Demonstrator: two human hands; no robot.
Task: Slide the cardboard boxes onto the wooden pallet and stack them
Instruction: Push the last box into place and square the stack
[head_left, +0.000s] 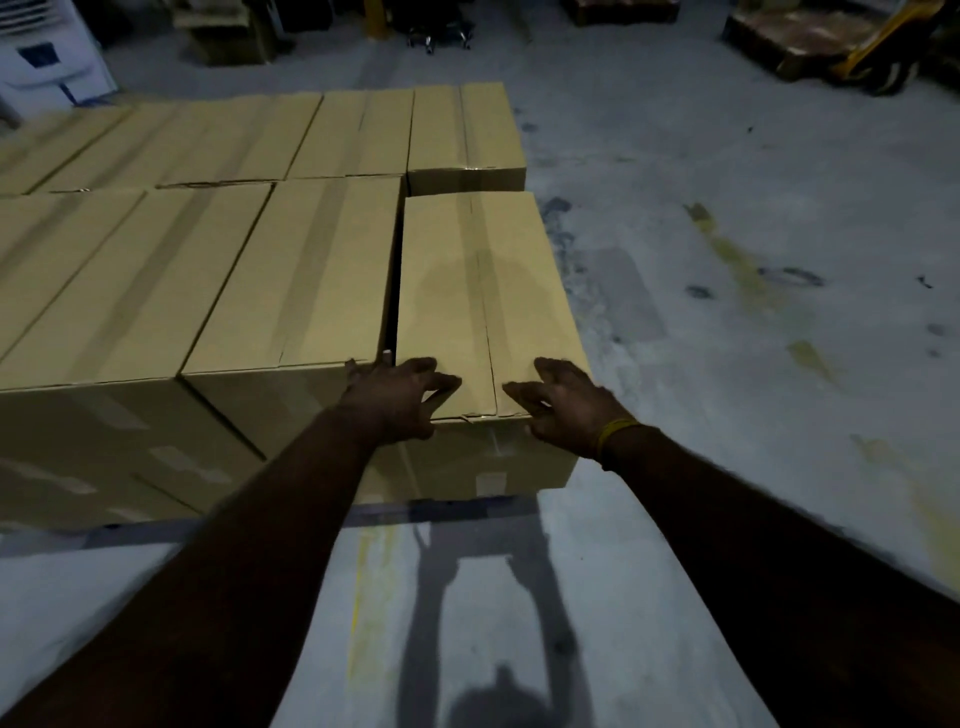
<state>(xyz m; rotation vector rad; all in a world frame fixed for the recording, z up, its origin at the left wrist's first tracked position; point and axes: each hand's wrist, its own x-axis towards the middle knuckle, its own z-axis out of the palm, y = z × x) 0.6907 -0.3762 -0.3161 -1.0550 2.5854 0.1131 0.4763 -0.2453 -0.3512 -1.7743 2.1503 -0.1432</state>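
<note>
Both hands — left hand (400, 397), right hand (563, 402) — are pressing the end box (478, 291) with loosely spread fingers, grasping nothing, probably closing the gap beside its neighbour (301, 275).

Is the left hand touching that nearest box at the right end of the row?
Touching. The head view shows the left hand resting on the nearest box's near top edge.

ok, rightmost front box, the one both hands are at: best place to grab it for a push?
Probably the near end of the rightmost front box, from the person's side. The left hand and right hand straddle the taped seam at the near top edge. Its left side sits close to the neighbouring box; the right side faces bare floor.
</note>
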